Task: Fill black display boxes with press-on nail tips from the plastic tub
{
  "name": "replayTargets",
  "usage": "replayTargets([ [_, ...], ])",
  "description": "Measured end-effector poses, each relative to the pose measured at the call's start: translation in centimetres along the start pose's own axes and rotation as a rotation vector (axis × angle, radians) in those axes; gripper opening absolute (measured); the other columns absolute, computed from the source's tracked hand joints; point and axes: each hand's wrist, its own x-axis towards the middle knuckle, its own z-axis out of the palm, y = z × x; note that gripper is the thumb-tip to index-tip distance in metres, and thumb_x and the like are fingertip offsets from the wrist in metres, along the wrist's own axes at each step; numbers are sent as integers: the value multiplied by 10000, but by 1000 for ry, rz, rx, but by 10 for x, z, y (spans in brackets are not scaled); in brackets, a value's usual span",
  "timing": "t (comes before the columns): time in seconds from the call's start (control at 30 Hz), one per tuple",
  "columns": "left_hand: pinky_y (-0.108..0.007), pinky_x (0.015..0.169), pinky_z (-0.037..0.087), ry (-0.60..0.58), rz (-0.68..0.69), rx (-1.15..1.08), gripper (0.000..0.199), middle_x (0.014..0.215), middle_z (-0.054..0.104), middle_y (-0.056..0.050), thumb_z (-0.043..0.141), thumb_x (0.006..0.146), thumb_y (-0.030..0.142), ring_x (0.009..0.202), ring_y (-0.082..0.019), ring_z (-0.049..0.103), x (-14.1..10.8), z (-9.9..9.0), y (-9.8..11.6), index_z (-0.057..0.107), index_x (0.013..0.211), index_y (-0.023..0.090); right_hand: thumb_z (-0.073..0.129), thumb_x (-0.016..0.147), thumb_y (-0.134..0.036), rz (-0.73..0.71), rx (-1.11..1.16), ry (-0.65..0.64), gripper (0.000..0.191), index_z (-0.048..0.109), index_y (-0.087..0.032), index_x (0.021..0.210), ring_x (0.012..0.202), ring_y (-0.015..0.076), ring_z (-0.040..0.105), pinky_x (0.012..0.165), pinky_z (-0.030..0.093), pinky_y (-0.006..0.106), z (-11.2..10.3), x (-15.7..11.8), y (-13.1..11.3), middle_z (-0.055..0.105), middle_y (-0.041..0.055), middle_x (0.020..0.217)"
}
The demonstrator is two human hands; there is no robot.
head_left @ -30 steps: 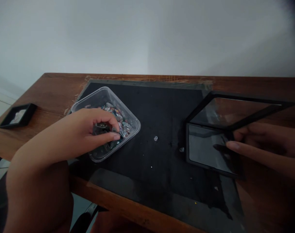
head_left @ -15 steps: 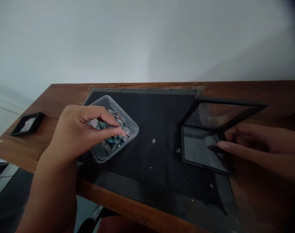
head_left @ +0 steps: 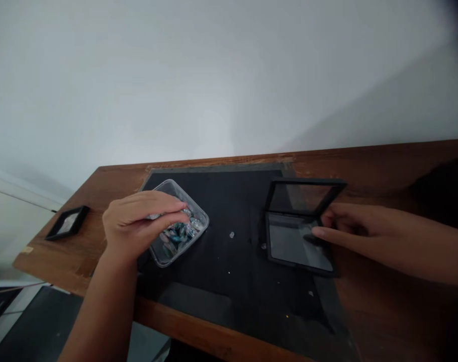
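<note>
A clear plastic tub [head_left: 204,229] holds many shiny blue-green and clear stone chips [head_left: 179,236]. Just over it is my left hand [head_left: 136,218], with thumb and forefinger pinched close together. Whatever may be between those fingertips is too small or hidden to make out. To the right, a black-framed display case [head_left: 296,244] stands with its windowed lid raised on a hinge. My right hand [head_left: 359,229] grips the right side of this case, thumb on the inner edge and the other fingers partly hidden behind.
A smaller black frame [head_left: 67,222] with something pale inside lies on the wooden table [head_left: 387,176] at left. On the black mat [head_left: 236,196] sit a small clear stone [head_left: 232,235], another chip [head_left: 263,246] by the case and several specks. A pale wall rises behind.
The camera view has shifted, so the table sits lower in the picture. My left hand is still pinched over the tub. My right hand keeps its grip on the case, whose lid remains raised.
</note>
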Motion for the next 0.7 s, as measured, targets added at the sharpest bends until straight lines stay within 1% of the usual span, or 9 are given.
replayTargets([
  [0.03,-378,719,707,9,-21,-11,259,888,859,65,935,813,174,789,-204,828,0,1,-1,847,979,352,463,920,-842,-1,44,-64,598,592,-273,791,662,233,624,620,468,383,-4,-2,-7,682,73,740],
  [0.07,-378,744,714,14,-38,-14,268,912,863,59,913,833,155,812,-203,833,1,2,-1,849,999,356,467,985,-747,5,68,-89,523,588,-270,808,708,234,631,657,462,392,-7,-4,-14,703,91,802],
  [0.13,-385,805,722,17,-55,-17,284,979,868,44,861,875,124,866,-200,840,2,2,0,846,1040,355,460,1022,-669,-12,92,-85,473,576,-266,805,708,233,619,665,449,401,-12,-7,-23,703,97,812],
  [0.23,-432,902,725,-11,-47,-60,267,1006,868,32,831,891,107,951,-219,844,9,1,12,839,1020,340,529,1002,-616,-18,86,-73,414,599,-251,821,723,241,642,671,446,389,-16,-8,-28,716,85,822],
  [0.37,-404,878,738,-88,17,-143,265,950,866,28,844,859,67,965,-225,847,27,6,44,820,965,309,566,978,-624,-23,56,-74,412,636,-232,869,760,244,679,663,444,351,-19,-7,-31,743,78,865],
  [0.47,-386,855,745,-102,57,-210,251,939,864,16,862,845,64,929,-220,851,40,23,70,786,960,273,564,988,-600,-55,17,-67,397,646,-218,918,804,242,698,667,440,334,-21,-7,-32,757,84,922],
  [0.53,-358,798,748,-100,78,-254,233,930,861,9,865,844,64,888,-211,851,47,39,84,748,918,251,575,988,-593,-68,8,-64,392,652,-212,932,827,240,703,678,441,329,-22,-7,-33,764,85,948],
  [0.6,-332,751,744,-111,129,-284,231,940,861,1,861,848,59,864,-200,849,50,55,93,719,877,239,585,987,-595,-74,16,-63,396,661,-210,937,822,234,705,676,441,325,-23,-7,-32,769,81,949],
  [0.7,-366,781,745,-130,240,-295,241,918,856,10,893,827,81,880,-210,845,52,76,97,715,844,243,604,983,-599,-77,30,-56,398,669,-210,933,814,233,708,665,436,324,-23,-7,-31,775,79,948],
])
